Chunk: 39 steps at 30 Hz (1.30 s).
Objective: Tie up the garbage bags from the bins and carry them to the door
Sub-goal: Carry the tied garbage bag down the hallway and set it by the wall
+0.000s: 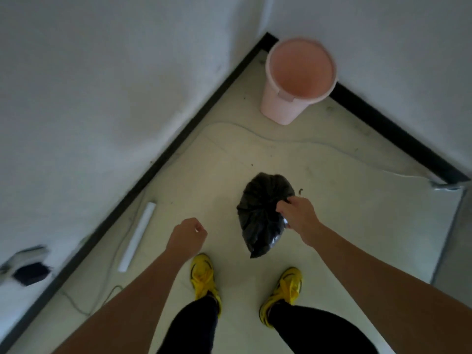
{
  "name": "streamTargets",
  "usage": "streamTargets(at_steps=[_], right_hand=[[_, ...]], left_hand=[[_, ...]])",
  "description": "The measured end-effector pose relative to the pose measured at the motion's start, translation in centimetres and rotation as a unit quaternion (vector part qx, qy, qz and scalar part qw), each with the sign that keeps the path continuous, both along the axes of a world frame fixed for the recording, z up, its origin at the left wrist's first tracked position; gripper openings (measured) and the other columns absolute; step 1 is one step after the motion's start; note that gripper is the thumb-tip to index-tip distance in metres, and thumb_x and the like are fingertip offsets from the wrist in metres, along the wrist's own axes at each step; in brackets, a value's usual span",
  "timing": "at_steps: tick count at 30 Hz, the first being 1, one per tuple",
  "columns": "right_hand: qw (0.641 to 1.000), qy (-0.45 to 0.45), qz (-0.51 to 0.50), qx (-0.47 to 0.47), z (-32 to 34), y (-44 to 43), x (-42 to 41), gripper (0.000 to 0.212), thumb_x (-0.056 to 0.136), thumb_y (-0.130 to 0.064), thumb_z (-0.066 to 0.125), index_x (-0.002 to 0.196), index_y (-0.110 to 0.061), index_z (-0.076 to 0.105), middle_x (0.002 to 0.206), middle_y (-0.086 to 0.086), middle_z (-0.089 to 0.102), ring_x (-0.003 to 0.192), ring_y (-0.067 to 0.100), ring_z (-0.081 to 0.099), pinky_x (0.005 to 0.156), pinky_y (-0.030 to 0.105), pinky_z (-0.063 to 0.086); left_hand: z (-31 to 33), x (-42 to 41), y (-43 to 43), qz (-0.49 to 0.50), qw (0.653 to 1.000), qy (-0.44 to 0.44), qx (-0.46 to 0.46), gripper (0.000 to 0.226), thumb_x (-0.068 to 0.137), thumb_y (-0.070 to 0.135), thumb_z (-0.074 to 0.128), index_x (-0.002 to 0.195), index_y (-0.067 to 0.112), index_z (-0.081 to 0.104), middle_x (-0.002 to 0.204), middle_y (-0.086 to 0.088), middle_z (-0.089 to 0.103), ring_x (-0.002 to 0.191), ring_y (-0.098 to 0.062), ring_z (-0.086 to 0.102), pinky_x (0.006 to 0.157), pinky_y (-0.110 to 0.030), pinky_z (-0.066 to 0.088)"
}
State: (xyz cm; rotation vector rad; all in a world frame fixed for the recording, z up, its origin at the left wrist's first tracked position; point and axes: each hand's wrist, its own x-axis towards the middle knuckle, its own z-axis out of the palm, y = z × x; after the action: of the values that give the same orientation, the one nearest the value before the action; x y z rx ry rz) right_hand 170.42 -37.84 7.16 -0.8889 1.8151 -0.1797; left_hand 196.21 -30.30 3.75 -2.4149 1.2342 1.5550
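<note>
Right grip (297, 217) clenched on gathered neck of black garbage bag (259, 213), well apart from pink bin (278, 108). Left grip (187, 235) clenched, empty. Bin tucked in wall corner (267, 24); open floor (217, 162) before it.

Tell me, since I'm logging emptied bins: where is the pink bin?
In the head view the pink bin stands upper right, in the wall corner, beyond the black bag the right hand holds.

light: dim, soft | shadows: faint | blur: slight, worst at left edge | distortion: wide-angle bowing
</note>
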Motion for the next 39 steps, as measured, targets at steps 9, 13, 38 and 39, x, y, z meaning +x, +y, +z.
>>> streamTargets(at_steps=[9, 13, 38, 39], right_hand=[[0.892, 0.139, 0.426, -0.049, 15.3, 5.1, 1.6, 0.037, 0.088, -0.033, 0.056, 0.061, -0.018, 0.037, 0.068, 0.002, 0.044, 0.067, 0.023, 0.054, 0.058, 0.031, 0.038], [0.767, 0.155, 0.620, -0.062, 20.7, 9.2, 3.1, 0.030, 0.095, -0.040, 0.047, 0.102, -0.013, 0.059, 0.105, 0.006, 0.053, 0.104, 0.028, 0.054, 0.083, 0.034, 0.045], [0.053, 0.074, 0.962, -0.258, 37.6, 68.7, 37.0, 0.027, 0.090, -0.018, 0.045, 0.105, -0.005, 0.064, 0.106, 0.014, 0.066, 0.090, 0.031, 0.064, 0.072, 0.033, 0.045], [0.031, 0.051, 0.959, -0.277, 38.4, 72.0, 38.6, 0.026, 0.088, -0.018, 0.046, 0.101, -0.005, 0.064, 0.103, 0.014, 0.067, 0.089, 0.032, 0.065, 0.071, 0.033, 0.047]], left_hand=[[19.1, 2.7, 8.0, 0.055, 0.996, -0.061, -0.047, 0.007, 0.090, 0.022, 0.054, 0.084, 0.017, 0.054, 0.088, -0.004, 0.059, 0.085, -0.023, 0.057, 0.075, -0.032, 0.047], [25.1, 1.2, 14.4, 0.190, 0.978, -0.054, -0.071, 0.009, 0.088, 0.018, 0.057, 0.081, 0.013, 0.059, 0.088, -0.014, 0.067, 0.077, -0.026, 0.062, 0.073, -0.039, 0.054], [40.7, 6.8, 89.0, 0.448, 0.858, -0.221, 0.116, 0.024, 0.095, 0.029, 0.044, 0.112, 0.016, 0.055, 0.118, -0.008, 0.060, 0.106, -0.026, 0.058, 0.085, -0.032, 0.046], [41.5, 7.5, 92.0, 0.464, 0.848, -0.226, 0.123, 0.024, 0.094, 0.029, 0.044, 0.111, 0.016, 0.055, 0.119, -0.009, 0.060, 0.107, -0.026, 0.058, 0.086, -0.032, 0.046]])
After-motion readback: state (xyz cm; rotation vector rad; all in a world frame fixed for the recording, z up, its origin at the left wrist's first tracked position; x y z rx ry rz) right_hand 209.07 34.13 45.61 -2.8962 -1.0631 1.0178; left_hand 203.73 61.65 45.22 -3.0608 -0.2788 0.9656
